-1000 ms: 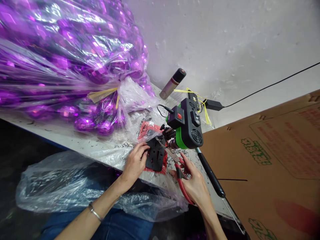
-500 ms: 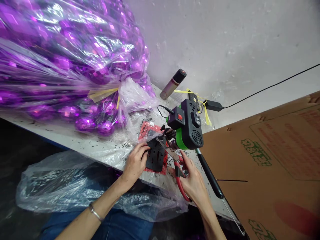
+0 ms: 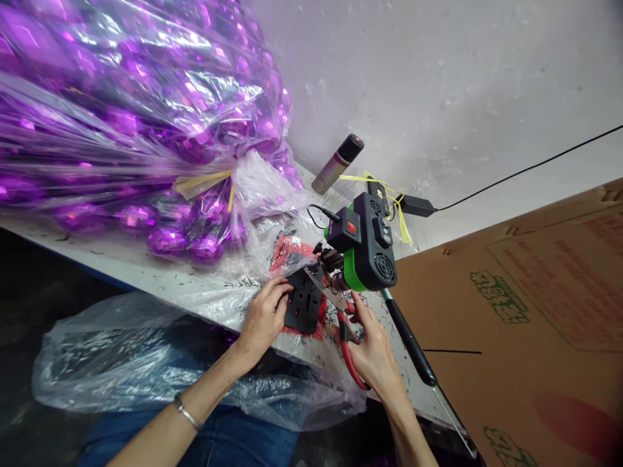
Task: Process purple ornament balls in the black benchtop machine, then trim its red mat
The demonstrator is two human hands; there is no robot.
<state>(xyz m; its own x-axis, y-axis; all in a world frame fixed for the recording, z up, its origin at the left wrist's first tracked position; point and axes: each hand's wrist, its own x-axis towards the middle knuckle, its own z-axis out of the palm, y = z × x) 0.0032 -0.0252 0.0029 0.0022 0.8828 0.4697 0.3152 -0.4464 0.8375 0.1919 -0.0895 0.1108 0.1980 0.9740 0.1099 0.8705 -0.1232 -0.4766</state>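
Observation:
My left hand (image 3: 263, 318) grips the left edge of a flat black plate (image 3: 304, 302) with holes, lying on a red patch on the white table (image 3: 136, 266). My right hand (image 3: 374, 353) is closed around red-handled scissors (image 3: 346, 331), whose blades point up-left toward the front of a black and green machine (image 3: 363, 243) with a red switch. The scissor tips lie at the machine's nose, beside the plate.
A big clear bag of purple shiny balls (image 3: 136, 123) fills the table's left. A spray can (image 3: 337, 162), yellow ties and a black adapter with cable (image 3: 413, 205) lie at the wall. A cardboard box (image 3: 525, 311) stands right. A clear plastic bag (image 3: 146, 357) hangs over my lap.
My right hand has moved the scissors a little up and left, toward the machine's front. My left hand has stayed on the plate.

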